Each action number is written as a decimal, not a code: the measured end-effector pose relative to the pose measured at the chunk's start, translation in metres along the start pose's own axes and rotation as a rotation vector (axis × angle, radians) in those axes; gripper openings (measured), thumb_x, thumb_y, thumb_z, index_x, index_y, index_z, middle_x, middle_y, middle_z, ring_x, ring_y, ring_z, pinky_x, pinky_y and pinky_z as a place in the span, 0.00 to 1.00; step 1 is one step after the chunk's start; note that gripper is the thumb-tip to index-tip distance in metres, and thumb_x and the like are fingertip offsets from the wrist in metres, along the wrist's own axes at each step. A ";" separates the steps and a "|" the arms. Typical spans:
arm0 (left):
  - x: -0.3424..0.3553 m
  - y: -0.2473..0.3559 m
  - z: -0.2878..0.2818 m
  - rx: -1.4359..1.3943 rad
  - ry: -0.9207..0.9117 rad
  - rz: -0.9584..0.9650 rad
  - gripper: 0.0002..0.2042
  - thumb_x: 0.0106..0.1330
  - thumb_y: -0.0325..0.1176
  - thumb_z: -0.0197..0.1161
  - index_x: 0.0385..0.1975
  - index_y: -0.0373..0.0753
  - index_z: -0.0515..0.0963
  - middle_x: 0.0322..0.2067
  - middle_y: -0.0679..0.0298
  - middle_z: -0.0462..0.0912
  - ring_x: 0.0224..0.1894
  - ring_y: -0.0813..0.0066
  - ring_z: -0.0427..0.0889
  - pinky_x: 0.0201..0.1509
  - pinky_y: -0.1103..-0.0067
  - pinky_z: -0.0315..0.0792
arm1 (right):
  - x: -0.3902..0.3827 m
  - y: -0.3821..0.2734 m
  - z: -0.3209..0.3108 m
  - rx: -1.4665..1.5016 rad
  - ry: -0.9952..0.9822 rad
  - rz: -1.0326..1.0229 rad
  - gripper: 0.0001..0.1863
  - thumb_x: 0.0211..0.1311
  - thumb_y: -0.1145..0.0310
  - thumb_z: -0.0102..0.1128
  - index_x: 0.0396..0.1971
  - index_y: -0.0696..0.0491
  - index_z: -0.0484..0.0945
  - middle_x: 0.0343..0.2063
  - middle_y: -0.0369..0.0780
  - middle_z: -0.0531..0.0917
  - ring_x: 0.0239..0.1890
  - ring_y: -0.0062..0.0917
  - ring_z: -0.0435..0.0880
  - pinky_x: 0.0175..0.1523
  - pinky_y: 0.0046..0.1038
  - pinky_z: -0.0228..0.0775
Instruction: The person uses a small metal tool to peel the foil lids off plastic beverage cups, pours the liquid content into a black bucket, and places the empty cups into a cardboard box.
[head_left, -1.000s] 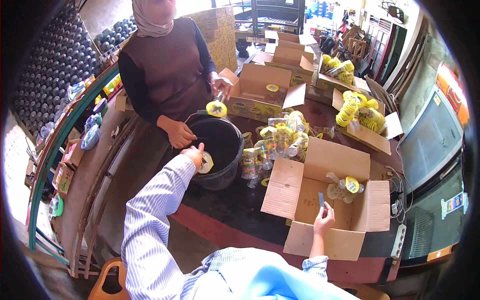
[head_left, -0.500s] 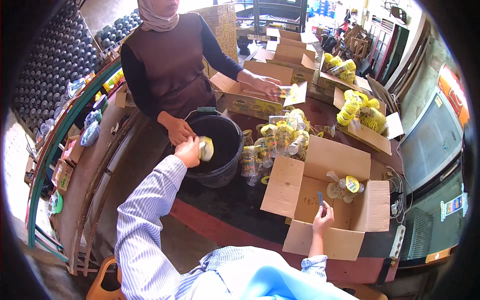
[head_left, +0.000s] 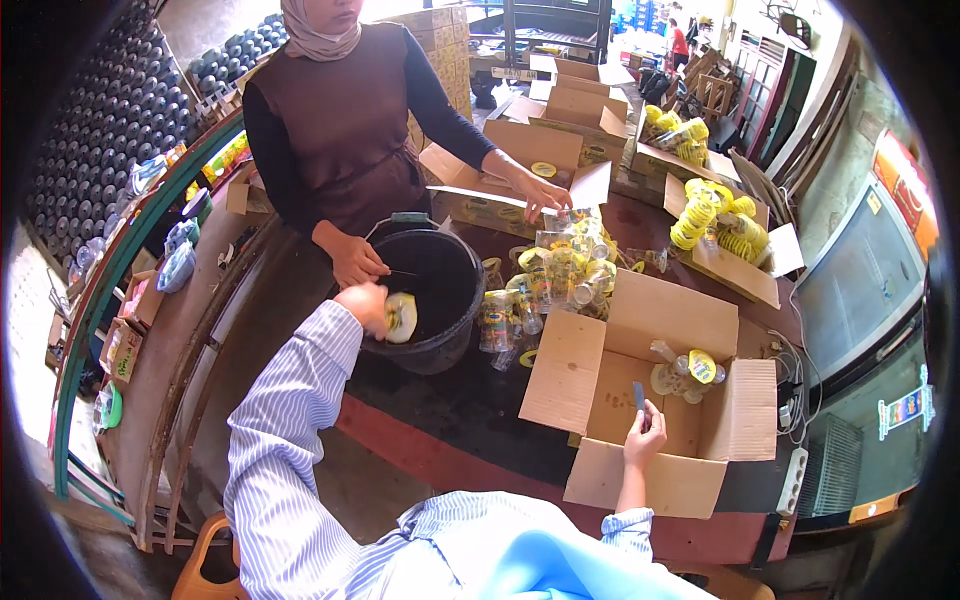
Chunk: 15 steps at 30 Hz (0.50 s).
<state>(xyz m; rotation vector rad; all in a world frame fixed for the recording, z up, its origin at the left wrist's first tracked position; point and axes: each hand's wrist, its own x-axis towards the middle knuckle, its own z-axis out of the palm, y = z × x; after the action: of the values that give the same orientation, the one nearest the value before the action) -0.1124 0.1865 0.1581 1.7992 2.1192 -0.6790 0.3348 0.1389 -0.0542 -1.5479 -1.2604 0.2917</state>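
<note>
My left hand (head_left: 364,306), smeared by motion, is closed at the near rim of a black bucket (head_left: 425,345). A round yellow-and-white plastic piece (head_left: 401,318) shows at its fingers, over the bucket's opening. My right hand (head_left: 646,432) grips a flat, dark blue-grey blade-like tool (head_left: 639,396) upright above an open cardboard box (head_left: 568,372). Inside that box lie a few clear plastic cups (head_left: 683,375), one with a yellow lid. Left of the box, clear cups with yellow printing (head_left: 545,280) are heaped on the table.
Across the bucket stands a co-worker (head_left: 340,120), one hand (head_left: 357,258) at the bucket, the other (head_left: 540,192) at the cup heap. Open cartons (head_left: 480,208) line the far side. Another box (head_left: 735,275) holds yellow stacks. A white power strip (head_left: 793,483) is at the right edge.
My left hand has shifted slightly left, and the round piece sits lower, nearer the bucket's front rim. The co-worker's far hand has let go of a cup and reached to the heap.
</note>
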 end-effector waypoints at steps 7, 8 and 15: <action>-0.001 -0.003 0.000 -0.076 0.104 -0.064 0.21 0.36 0.44 0.68 0.31 0.39 0.80 0.36 0.61 0.80 0.37 0.68 0.79 0.41 0.77 0.72 | 0.000 0.006 0.000 0.003 0.010 -0.007 0.10 0.52 0.79 0.52 0.36 0.59 0.76 0.24 0.37 0.76 0.22 0.18 0.72 0.27 0.20 0.64; -0.008 0.001 -0.011 -0.062 -0.198 -0.018 0.23 0.37 0.43 0.67 0.34 0.37 0.78 0.35 0.61 0.80 0.38 0.67 0.79 0.41 0.76 0.72 | -0.001 0.004 0.000 0.002 0.011 -0.005 0.10 0.52 0.79 0.52 0.36 0.59 0.76 0.24 0.37 0.76 0.22 0.18 0.72 0.27 0.20 0.64; -0.022 0.012 -0.023 -0.013 -0.518 0.006 0.27 0.36 0.44 0.66 0.39 0.38 0.75 0.36 0.58 0.79 0.39 0.66 0.78 0.41 0.75 0.72 | 0.000 -0.001 -0.002 -0.037 -0.034 0.012 0.10 0.53 0.79 0.52 0.36 0.59 0.76 0.24 0.38 0.76 0.23 0.20 0.74 0.27 0.21 0.66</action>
<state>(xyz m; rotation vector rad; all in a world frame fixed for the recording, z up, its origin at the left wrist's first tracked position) -0.0950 0.1809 0.1862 1.4220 1.7614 -0.9987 0.3358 0.1379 -0.0528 -1.5884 -1.2896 0.3057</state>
